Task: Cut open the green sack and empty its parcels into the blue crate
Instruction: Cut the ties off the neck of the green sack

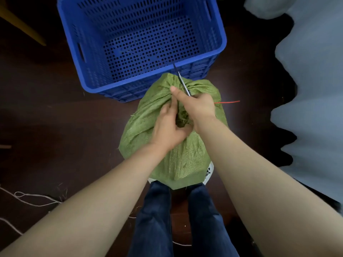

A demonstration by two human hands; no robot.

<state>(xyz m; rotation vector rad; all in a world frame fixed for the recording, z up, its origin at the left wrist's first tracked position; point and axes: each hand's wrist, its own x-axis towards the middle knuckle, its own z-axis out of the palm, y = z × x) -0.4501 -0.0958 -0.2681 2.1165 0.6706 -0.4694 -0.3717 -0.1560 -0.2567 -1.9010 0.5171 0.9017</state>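
Observation:
A green woven sack point(185, 156) stands upright on the dark floor between my legs and the blue crate point(220, 51). Its top is bunched into a neck. My left hand point(167, 127) grips the gathered fabric at that neck. My right hand point(196, 106) holds scissors point(182, 81), whose blades point away from me over the sack's top toward the crate's near rim. A red string point(228, 102) sticks out to the right of the neck. The crate holds no parcels, only a few loose fibres. The sack's contents are hidden.
A pale grey-blue pile of bags point(311, 101) fills the right side. White string point(27, 199) lies on the floor at lower left. A yellow object point(20, 25) shows at upper left. A white thing point(208, 173) peeks out under the sack.

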